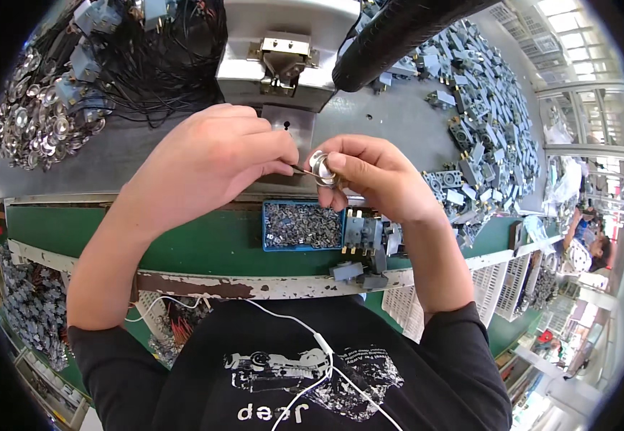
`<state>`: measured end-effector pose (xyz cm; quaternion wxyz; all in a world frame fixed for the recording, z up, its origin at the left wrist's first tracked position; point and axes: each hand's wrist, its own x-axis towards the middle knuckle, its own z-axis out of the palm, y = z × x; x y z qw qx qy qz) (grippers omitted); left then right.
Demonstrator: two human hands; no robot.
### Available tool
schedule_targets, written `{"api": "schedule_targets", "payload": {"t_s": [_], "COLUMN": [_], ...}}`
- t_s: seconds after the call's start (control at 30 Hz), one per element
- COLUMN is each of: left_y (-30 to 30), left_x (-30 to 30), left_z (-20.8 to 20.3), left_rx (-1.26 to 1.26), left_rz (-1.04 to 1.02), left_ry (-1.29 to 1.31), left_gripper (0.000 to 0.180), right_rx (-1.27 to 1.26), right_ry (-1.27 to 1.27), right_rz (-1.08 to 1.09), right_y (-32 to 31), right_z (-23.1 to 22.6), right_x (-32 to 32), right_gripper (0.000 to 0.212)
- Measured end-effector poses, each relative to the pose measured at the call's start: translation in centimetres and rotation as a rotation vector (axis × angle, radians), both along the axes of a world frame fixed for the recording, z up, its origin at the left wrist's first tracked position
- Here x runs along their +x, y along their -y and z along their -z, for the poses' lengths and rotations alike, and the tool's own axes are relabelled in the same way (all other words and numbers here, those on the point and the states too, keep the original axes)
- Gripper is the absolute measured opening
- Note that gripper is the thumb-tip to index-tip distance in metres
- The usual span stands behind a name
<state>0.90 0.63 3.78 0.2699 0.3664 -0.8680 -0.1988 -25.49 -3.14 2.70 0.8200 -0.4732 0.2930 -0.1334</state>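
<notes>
My left hand (218, 154) pinches a thin dark wire (300, 169) between thumb and fingertips. The wire's bare-looking tip reaches to a shiny round metal ring (322, 167), and I cannot tell whether it passes into it. My right hand (387, 179) grips that ring between thumb and fingers. Both hands are close together above the front edge of the metal worktop. Just beyond them stands a metal press fixture (284, 65) with a steel base plate (290, 126). Below the hands sits a blue tray (265, 228) of small metal pieces.
Grey-blue plug housings (470, 122) are heaped at the right. At the left lie shiny metal rings (39, 122) beside a tangle of black cables (161, 65). A thick black arm (398, 39) slants above the worktop. Several grey parts (362, 233) rest beside the tray.
</notes>
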Motion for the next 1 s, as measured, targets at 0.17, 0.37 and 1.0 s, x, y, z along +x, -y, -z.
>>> {"api": "schedule_targets", "payload": {"t_s": [0.17,0.37,1.0], "left_y": [-0.2,-0.3,0.9], "left_x": [-0.4,-0.3,1.3], "left_z": [0.7,0.9,2.8], "left_rx": [0.049,0.073,-0.117], "left_rz": [-0.063,-0.072,0.259], "left_ry": [-0.210,-0.218,-0.127], "left_gripper": [0.020,0.018,0.012], "right_rx": [-0.480,-0.281,-0.133], "right_ry": [-0.175,-0.050,0.083], "right_rz": [0.228,0.150,-0.586], "right_y": [-2.5,-1.7,6.0], "right_z": [-0.5,-0.1,2.6], "right_x": [0.4,0.0,3.8], "right_gripper": [0.037,0.036,0.019]}}
